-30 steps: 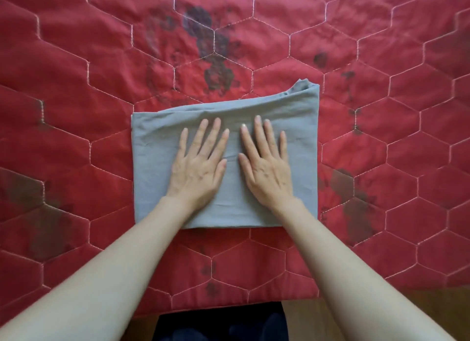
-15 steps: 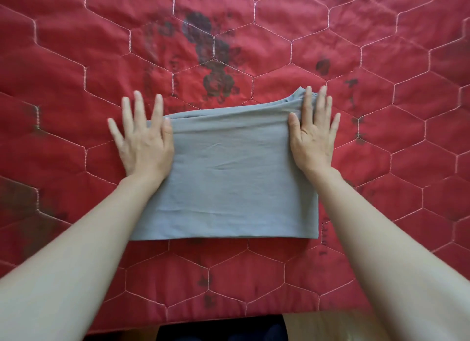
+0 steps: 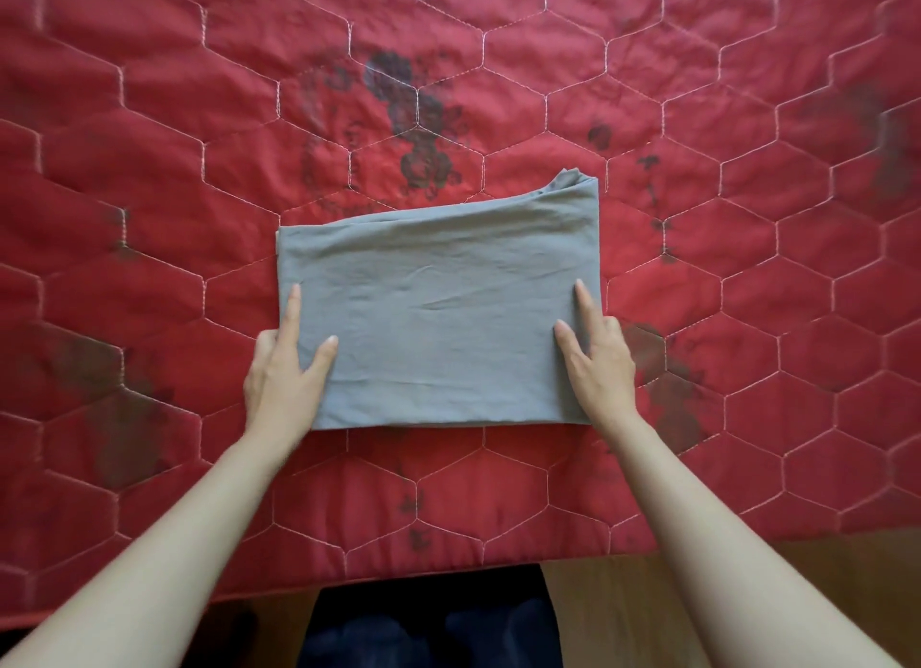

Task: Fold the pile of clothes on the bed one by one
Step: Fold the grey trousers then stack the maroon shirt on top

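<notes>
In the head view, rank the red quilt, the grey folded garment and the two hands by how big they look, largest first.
1. Red quilt, filling most of the frame.
2. Grey folded garment.
3. Left hand and right hand: they look alike in size, so no ranking between them; some fingers are tucked under the garment's edges.

Red quilt [image 3: 747, 318] with pale hexagon stitching and dark blotches covers the bed, soft even light; wooden floor [image 3: 648, 607] below its near edge, dark shape there unclear
</notes>
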